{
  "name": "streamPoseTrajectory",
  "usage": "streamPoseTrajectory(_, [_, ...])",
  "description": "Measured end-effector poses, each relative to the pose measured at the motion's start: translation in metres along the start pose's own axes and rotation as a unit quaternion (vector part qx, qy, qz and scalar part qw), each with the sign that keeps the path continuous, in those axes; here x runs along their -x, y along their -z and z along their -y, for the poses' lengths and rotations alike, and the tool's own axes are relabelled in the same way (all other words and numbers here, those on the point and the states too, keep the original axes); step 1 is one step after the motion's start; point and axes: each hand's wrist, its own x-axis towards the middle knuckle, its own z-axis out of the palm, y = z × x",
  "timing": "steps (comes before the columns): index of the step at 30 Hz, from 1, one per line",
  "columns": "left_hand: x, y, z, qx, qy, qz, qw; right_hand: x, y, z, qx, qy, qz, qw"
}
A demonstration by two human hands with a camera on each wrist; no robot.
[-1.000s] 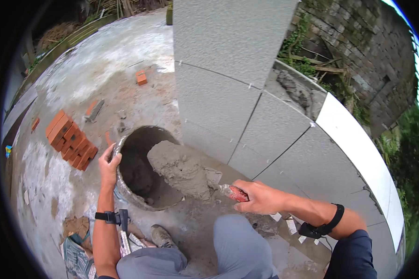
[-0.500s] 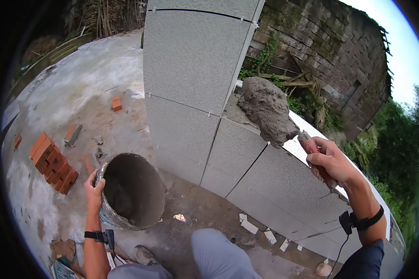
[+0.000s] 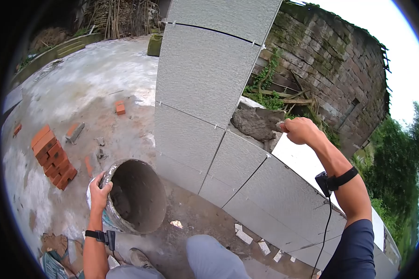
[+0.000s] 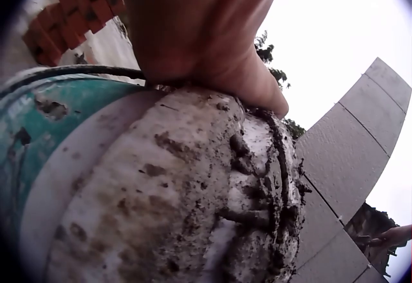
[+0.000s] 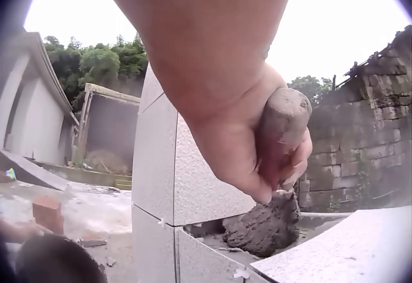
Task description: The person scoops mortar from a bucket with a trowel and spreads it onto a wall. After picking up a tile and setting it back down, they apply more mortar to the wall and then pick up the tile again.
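My left hand (image 3: 99, 194) grips the rim of a mortar-smeared bucket (image 3: 108, 204), fingers over its edge; the bucket tilts and shows grey mortar inside. In the left wrist view that hand (image 4: 212, 58) lies on the crusted rim of the bucket (image 4: 148, 173). At the top of the tiled wall, my right hand (image 3: 302, 130) holds a trowel by its handle. The right wrist view shows the fingers of this hand (image 5: 238, 141) curled round the handle (image 5: 283, 119). A lump of mortar (image 3: 255, 123) lies at the wall's top gap, hiding the blade.
Grey tiles (image 3: 200, 69) stand upright as a tall pillar joined to a low wall (image 3: 284, 200) with a white top slab (image 3: 298, 156). Stacked red bricks (image 3: 53, 158) stand at left. Tile scraps (image 3: 243, 235) lie along the wall's foot. An old block wall (image 3: 330, 69) rises behind.
My right hand has gone from beside the bucket up to the wall's top with the loaded trowel, and the mortar has come down into the gap. My left hand still grips the bucket.
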Motion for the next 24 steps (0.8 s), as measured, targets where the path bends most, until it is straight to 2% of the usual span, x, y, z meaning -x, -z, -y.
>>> streamPoseTrajectory(3, [0.000, 0.004, 0.003, 0.020, 0.002, -0.003, 1.000, 0.021, 0.031, -0.002, 0.007, -0.017, -0.043, 0.999])
streamPoseTrajectory(4, [-0.001, 0.005, 0.010, 0.020, 0.003, 0.002, 1.000, 0.030, 0.046, 0.002, 0.019, -0.042, -0.030, 0.998])
streamPoseTrajectory(6, [-0.004, 0.006, 0.017, 0.043, -0.003, 0.001, 0.999, 0.041, 0.050, -0.010, 0.013, -0.030, -0.077, 0.996])
streamPoseTrajectory(9, [0.001, 0.010, 0.015, 0.057, 0.013, -0.002, 0.998, 0.059, 0.052, -0.044, -0.087, -0.013, -0.051, 0.995])
streamPoseTrajectory(11, [0.004, 0.010, 0.014, 0.064, -0.002, -0.021, 0.998, 0.092, 0.061, -0.036, -0.310, -0.107, 0.028, 0.944])
streamPoseTrajectory(13, [0.002, 0.015, 0.023, 0.050, -0.010, -0.014, 0.999, 0.123, 0.053, -0.030, -0.407, -0.075, 0.036, 0.910])
streamPoseTrajectory(14, [0.003, 0.016, 0.009, 0.040, -0.010, -0.003, 0.999, 0.133, 0.038, -0.031, -0.451, -0.055, 0.039, 0.890])
streamPoseTrajectory(16, [0.004, 0.015, 0.017, 0.049, 0.006, -0.028, 0.998, 0.148, 0.011, -0.010, -0.532, -0.011, 0.050, 0.845])
streamPoseTrajectory(17, [0.003, 0.021, 0.019, 0.027, -0.002, -0.008, 1.000, 0.149, -0.003, 0.013, -0.555, -0.006, 0.071, 0.829])
streamPoseTrajectory(18, [0.003, 0.020, 0.022, 0.033, 0.003, -0.013, 0.999, 0.145, -0.023, 0.037, -0.581, 0.028, 0.089, 0.808])
streamPoseTrajectory(20, [0.002, 0.018, 0.033, 0.045, 0.008, -0.015, 0.999, 0.120, -0.053, 0.097, -0.568, 0.119, 0.166, 0.797])
streamPoseTrajectory(22, [0.004, 0.015, 0.034, 0.030, 0.024, 0.004, 0.999, 0.079, -0.080, 0.176, -0.480, 0.199, 0.193, 0.832])
streamPoseTrajectory(24, [0.000, 0.010, 0.031, 0.032, 0.033, 0.021, 0.999, 0.048, -0.103, 0.261, -0.379, 0.319, 0.069, 0.866])
